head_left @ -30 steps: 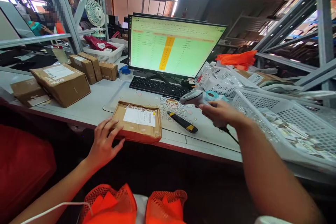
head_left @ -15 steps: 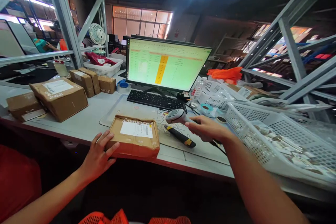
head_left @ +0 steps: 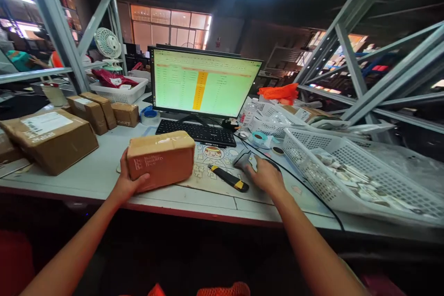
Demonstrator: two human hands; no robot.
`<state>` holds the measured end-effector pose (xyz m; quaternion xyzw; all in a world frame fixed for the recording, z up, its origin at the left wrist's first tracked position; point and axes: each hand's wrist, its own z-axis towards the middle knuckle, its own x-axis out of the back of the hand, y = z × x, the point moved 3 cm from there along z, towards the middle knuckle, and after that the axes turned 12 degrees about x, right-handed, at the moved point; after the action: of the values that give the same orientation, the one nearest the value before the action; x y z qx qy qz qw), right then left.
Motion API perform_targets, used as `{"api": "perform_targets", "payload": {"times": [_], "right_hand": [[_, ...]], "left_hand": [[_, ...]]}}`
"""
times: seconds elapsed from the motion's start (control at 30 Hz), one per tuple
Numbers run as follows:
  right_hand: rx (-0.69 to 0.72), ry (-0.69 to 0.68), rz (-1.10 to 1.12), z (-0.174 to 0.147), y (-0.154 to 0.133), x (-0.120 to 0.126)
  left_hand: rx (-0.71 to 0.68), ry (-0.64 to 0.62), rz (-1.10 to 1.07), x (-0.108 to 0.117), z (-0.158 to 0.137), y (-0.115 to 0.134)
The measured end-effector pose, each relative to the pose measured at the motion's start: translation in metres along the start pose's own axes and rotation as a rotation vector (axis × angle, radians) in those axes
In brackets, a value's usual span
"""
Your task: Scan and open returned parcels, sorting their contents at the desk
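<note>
My left hand grips the left end of a brown cardboard box, thumb on the near side and fingers behind. That box is tipped up, its printed side towards me; its label is out of sight. Closed around the handle of a grey barcode scanner, my right hand is low over the desk mat. Whether the scanner rests on the mat I cannot tell. Between the two hands lies a black and yellow utility knife.
Behind the box stand a keyboard and a monitor. More cardboard boxes are at the left. A white plastic basket of small pieces sits at the right, and the scanner's black cable runs beside it. Tape rolls lie about.
My left hand has tipped the box up, turning its label out of view. My right hand has lowered the scanner towards the mat. The view has shifted right.
</note>
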<state>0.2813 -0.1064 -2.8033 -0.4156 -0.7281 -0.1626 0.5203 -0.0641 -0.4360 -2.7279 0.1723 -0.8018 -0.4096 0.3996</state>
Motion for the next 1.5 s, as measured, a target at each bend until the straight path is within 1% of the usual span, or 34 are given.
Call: {"api": "perform_targets", "payload": {"times": [0.07, 0.1, 0.13, 0.17, 0.23, 0.27, 0.37, 0.5, 0.6, 0.8, 0.87, 0.93, 1.03, 1.13, 1.17, 1.23, 1.3, 1.33, 1.37, 1.4, 1.43, 1.5], "right_hand": [[0.018, 0.160, 0.034, 0.019, -0.013, 0.019], [0.039, 0.189, 0.051, 0.033, -0.023, 0.024], [0.068, 0.165, 0.067, 0.049, -0.034, 0.026], [0.099, 0.094, 0.080, 0.066, -0.045, 0.024], [0.143, -0.058, 0.095, 0.098, -0.065, 0.013], [0.149, -0.103, 0.096, 0.112, -0.073, 0.006], [0.127, -0.130, 0.089, 0.141, -0.085, -0.013], [0.108, -0.185, 0.077, 0.156, -0.085, -0.031], [0.106, -0.184, 0.071, 0.162, -0.083, -0.035], [0.127, -0.198, 0.102, 0.173, -0.085, -0.031], [0.131, -0.205, 0.114, 0.176, -0.087, -0.027], [0.134, -0.182, 0.119, 0.177, -0.091, -0.020], [0.153, -0.129, 0.118, 0.167, -0.099, -0.007], [0.220, -0.140, 0.121, 0.134, -0.109, -0.002], [0.253, -0.162, 0.123, 0.117, -0.110, -0.003], [0.313, -0.211, 0.121, 0.080, -0.108, -0.009], [0.362, -0.231, 0.108, 0.043, -0.100, -0.018], [0.383, -0.216, 0.105, 0.027, -0.094, -0.023], [0.402, -0.191, 0.108, 0.015, -0.089, -0.028], [0.416, -0.157, 0.122, 0.005, -0.084, -0.031], [0.423, -0.120, 0.150, -0.002, -0.081, -0.033], [0.405, -0.043, 0.261, -0.009, -0.078, -0.031]], "left_hand": [[0.119, -0.015, -0.006, -0.002, 0.003, -0.010], [0.139, -0.014, 0.004, -0.002, 0.003, -0.011], [0.141, -0.013, 0.019, -0.002, 0.004, -0.010], [0.133, -0.009, 0.032, -0.002, 0.004, -0.009], [0.122, -0.013, 0.047, -0.002, 0.003, -0.006], [0.121, -0.019, 0.048, -0.002, 0.003, -0.006], [0.126, -0.031, 0.035, -0.001, 0.003, -0.008], [0.142, -0.042, -0.011, -0.004, 0.005, -0.011], [0.158, -0.055, -0.023, -0.005, 0.006, -0.011], [0.160, -0.038, -0.016, -0.004, 0.004, -0.009], [0.144, -0.031, -0.021, -0.004, 0.004, -0.009], [0.134, -0.028, -0.013, -0.004, 0.004, -0.009], [0.134, -0.043, -0.011, -0.004, 0.002, -0.011], [0.078, -0.028, -0.015, -0.002, -0.001, -0.014], [0.034, 0.011, 0.004, 0.000, -0.003, -0.014], [-0.116, 0.180, 0.109, 0.006, -0.008, -0.011], [-0.348, 0.365, 0.326, 0.011, -0.015, 0.002], [-0.461, 0.425, 0.459, 0.010, -0.019, 0.012], [-0.550, 0.455, 0.586, 0.009, -0.023, 0.024], [-0.604, 0.457, 0.697, 0.006, -0.025, 0.037], [-0.618, 0.444, 0.787, 0.003, -0.025, 0.050], [-0.593, 0.385, 0.917, -0.006, -0.024, 0.075]]}}
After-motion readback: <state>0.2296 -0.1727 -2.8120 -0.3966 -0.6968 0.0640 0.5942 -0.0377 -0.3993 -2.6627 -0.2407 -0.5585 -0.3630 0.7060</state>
